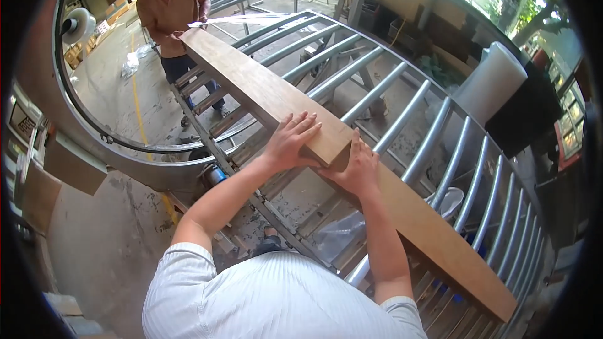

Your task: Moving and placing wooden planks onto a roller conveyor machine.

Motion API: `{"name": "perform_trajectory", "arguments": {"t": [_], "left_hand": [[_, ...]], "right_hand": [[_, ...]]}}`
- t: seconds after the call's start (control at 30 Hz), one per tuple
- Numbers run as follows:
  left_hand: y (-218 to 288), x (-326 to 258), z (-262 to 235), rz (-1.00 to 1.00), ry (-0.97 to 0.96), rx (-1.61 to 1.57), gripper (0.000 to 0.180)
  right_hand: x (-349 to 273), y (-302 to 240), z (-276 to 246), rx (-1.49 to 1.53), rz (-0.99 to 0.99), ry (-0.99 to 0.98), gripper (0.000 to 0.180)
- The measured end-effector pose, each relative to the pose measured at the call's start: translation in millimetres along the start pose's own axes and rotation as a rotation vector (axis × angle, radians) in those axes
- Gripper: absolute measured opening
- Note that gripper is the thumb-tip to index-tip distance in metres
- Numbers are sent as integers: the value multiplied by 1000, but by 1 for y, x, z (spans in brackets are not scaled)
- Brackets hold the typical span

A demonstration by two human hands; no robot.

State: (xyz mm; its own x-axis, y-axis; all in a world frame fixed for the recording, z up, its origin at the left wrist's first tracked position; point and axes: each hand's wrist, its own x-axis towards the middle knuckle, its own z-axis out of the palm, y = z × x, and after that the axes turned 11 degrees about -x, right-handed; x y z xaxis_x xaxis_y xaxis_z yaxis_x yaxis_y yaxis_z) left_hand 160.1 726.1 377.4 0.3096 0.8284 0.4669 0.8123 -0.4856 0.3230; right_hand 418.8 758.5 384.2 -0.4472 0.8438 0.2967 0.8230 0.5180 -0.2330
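A long pale wooden plank (251, 85) lies on a metal roller conveyor (352, 69), running from the near middle to the far left. My left hand (290, 141) lies flat on the plank's top at its near end. My right hand (359, 166) presses against that cut end from the right side. A second, browner plank (440, 238) lies along the conveyor's near rail, under my right forearm. At the plank's far end a person (173, 9) in a tan shirt stands with a hand at that end.
A curved metal rim (94, 119) borders the concrete floor (119, 88) at left. Several steel rollers (427, 150) span the frame. A white roll (490, 81) stands at the right. A white plastic bag (449, 201) hangs under the rollers.
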Motion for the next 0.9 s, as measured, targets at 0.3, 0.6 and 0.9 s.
{"name": "perform_trajectory", "arguments": {"t": [0.3, 0.6, 0.9], "left_hand": [[37, -72, 23, -203, 305, -90, 91], [63, -142, 46, -390, 18, -7, 80], [65, -140, 49, -483, 42, -59, 72]], "right_hand": [[10, -6, 17, -21, -25, 12, 147], [32, -26, 26, -8, -20, 8, 142], [38, -34, 29, -20, -7, -2, 142]]}}
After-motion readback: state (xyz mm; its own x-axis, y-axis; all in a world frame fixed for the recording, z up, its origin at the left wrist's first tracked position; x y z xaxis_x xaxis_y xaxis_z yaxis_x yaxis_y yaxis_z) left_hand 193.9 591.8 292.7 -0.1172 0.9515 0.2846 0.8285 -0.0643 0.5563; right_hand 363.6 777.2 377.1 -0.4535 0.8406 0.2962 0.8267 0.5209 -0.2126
